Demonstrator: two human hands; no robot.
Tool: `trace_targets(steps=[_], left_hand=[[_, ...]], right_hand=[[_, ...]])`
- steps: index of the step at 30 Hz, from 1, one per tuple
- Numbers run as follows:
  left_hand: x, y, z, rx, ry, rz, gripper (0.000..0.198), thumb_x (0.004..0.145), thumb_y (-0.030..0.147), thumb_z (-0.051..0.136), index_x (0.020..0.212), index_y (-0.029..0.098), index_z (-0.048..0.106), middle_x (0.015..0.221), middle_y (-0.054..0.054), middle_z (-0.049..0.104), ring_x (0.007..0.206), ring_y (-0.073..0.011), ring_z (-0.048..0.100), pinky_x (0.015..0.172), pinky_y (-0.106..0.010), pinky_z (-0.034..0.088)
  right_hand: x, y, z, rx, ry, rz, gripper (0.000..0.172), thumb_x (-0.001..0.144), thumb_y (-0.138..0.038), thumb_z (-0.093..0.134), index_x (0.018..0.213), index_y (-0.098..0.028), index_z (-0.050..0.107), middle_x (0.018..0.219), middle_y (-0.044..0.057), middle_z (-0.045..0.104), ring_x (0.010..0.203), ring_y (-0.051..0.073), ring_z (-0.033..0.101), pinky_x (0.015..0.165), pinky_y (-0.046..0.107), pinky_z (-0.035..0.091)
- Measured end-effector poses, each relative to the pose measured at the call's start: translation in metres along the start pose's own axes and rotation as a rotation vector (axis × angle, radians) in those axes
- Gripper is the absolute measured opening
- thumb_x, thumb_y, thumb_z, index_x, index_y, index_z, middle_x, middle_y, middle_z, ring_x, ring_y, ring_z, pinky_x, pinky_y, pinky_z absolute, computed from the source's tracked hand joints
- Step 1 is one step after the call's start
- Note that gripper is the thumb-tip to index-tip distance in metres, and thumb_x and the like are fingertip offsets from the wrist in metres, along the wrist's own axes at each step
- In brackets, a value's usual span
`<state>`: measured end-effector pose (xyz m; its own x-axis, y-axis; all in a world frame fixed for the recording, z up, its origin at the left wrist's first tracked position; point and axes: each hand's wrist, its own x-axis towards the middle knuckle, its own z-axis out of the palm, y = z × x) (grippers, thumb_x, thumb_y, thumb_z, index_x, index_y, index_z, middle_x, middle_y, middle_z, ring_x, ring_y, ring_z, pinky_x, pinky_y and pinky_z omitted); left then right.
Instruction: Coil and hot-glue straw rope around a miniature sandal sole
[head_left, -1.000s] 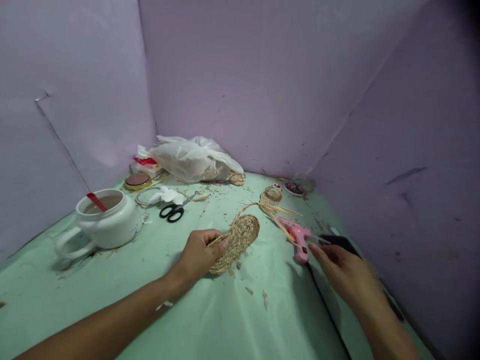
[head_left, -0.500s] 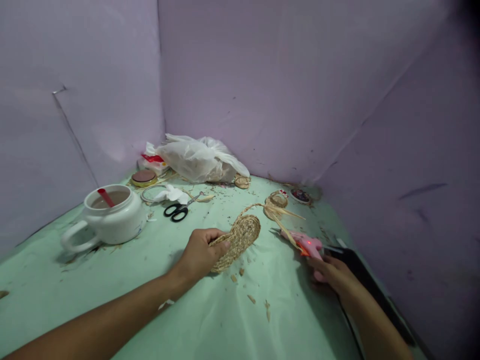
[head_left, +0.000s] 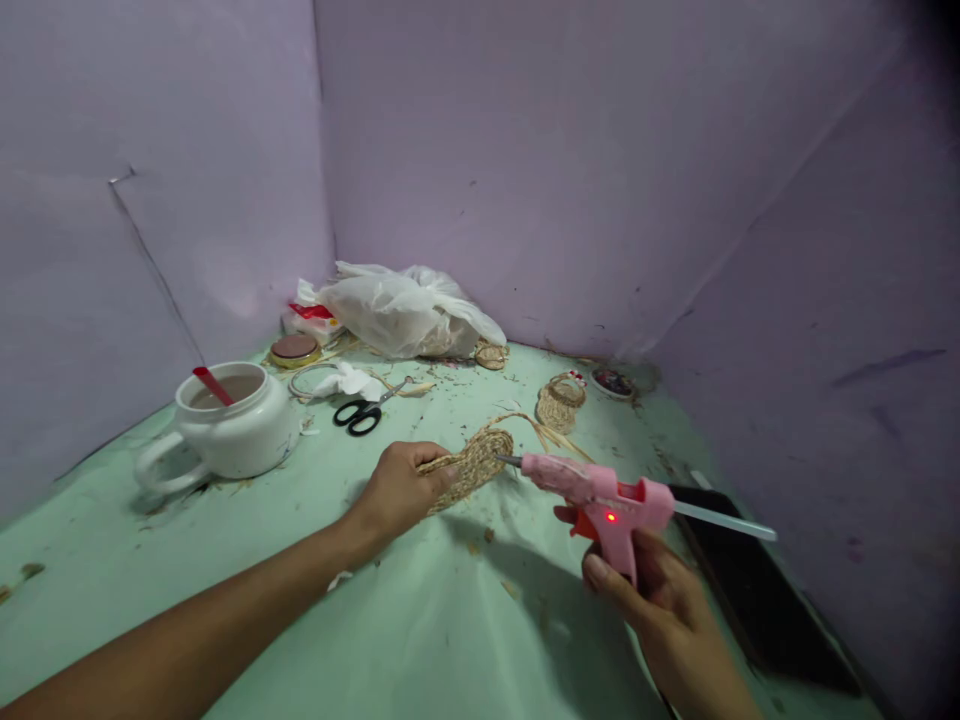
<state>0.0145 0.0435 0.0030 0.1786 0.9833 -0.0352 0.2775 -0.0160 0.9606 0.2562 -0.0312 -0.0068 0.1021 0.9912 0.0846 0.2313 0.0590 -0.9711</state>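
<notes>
My left hand [head_left: 405, 490] grips the near end of a woven straw sole [head_left: 480, 465], thumb on top, holding it tilted above the table. From the sole's far end a braided straw strand [head_left: 525, 420] trails off to the right. My right hand [head_left: 645, 590] is wrapped round the handle of a pink glue gun [head_left: 600, 490], whose red light is on. A pale glue stick [head_left: 724, 520] sticks out of its back. The gun's metal nozzle is at the sole's right end; whether it touches, I cannot tell.
Scissors [head_left: 358, 417] lie behind my left hand, and a white mug [head_left: 236, 430] with a red straw stands left. A small straw slipper [head_left: 559, 405] lies farther back. At the back rests a plastic bag [head_left: 397, 310]. A dark flat object [head_left: 757, 590] lies at right.
My right hand has lifted the glue gun and brought it left, its nozzle now at the sole's end. My left hand has tilted the sole flatter and stays in nearly the same place.
</notes>
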Motion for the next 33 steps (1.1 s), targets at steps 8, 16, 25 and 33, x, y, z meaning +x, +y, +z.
trace_targets(steps=[8,16,25,33], left_hand=[[0.002,-0.006,0.000,0.091,0.002,0.059,0.034,0.081,0.041,0.041,0.058,0.017,0.048,0.055,0.003,0.042,0.056,-0.0124,0.038,0.054,-0.025,0.028],[-0.015,-0.002,0.009,0.340,0.071,0.176,0.031,0.088,0.037,0.033,0.064,0.019,0.042,0.058,0.004,0.041,0.058,-0.0129,0.039,0.056,-0.026,0.026],[-0.011,-0.006,0.009,0.365,0.091,0.190,0.035,0.088,0.038,0.032,0.059,0.020,0.031,0.054,0.005,0.033,0.054,-0.0117,0.034,0.054,-0.026,0.024],[-0.012,-0.006,0.010,0.364,0.077,0.194,0.033,0.088,0.037,0.033,0.060,0.019,0.034,0.054,0.005,0.036,0.055,-0.0114,0.036,0.054,-0.025,0.025]], right_hand=[[0.001,-0.001,0.011,0.000,-0.040,-0.036,0.033,0.075,-0.041,0.062,0.099,-0.020,0.065,0.073,0.005,0.065,0.063,0.018,0.055,0.054,0.026,0.042],[0.001,0.003,0.019,-0.037,-0.045,-0.100,0.031,0.073,-0.032,0.064,0.102,-0.021,0.063,0.086,0.005,0.069,0.070,0.019,0.059,0.064,0.029,0.047],[0.000,0.004,0.020,-0.002,-0.075,-0.108,0.025,0.073,-0.028,0.063,0.097,-0.023,0.064,0.090,0.005,0.071,0.080,0.022,0.062,0.071,0.030,0.048],[-0.003,0.004,0.023,-0.010,-0.109,-0.130,0.022,0.077,-0.025,0.060,0.098,-0.024,0.062,0.089,0.003,0.070,0.075,0.019,0.061,0.065,0.027,0.046]])
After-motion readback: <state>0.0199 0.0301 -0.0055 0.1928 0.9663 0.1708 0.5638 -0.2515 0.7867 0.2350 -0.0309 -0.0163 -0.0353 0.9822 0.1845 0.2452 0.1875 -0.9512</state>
